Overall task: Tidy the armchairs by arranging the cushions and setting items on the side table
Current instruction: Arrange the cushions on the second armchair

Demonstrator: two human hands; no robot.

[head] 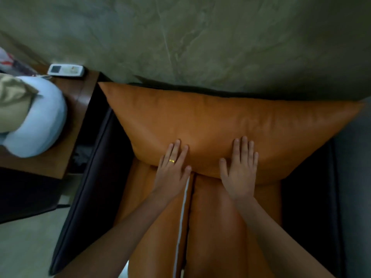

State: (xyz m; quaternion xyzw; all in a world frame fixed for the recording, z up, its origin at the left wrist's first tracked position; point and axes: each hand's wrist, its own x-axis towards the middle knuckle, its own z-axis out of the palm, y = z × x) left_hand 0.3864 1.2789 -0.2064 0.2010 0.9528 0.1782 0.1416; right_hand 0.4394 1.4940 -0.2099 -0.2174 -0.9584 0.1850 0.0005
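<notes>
A large orange leather back cushion leans against the back of a dark armchair. Both my hands lie flat on its lower edge. My left hand, with a gold ring, presses the cushion left of the middle. My right hand presses it to the right, fingers spread. Below them lies the orange seat cushion, with a white cord running down its middle crease. The wooden side table stands left of the chair.
On the side table lie a white remote control near the wall and a pale blue neck pillow with a beige cloth on it. A greenish marbled wall rises behind the chair. Pale floor shows at bottom left.
</notes>
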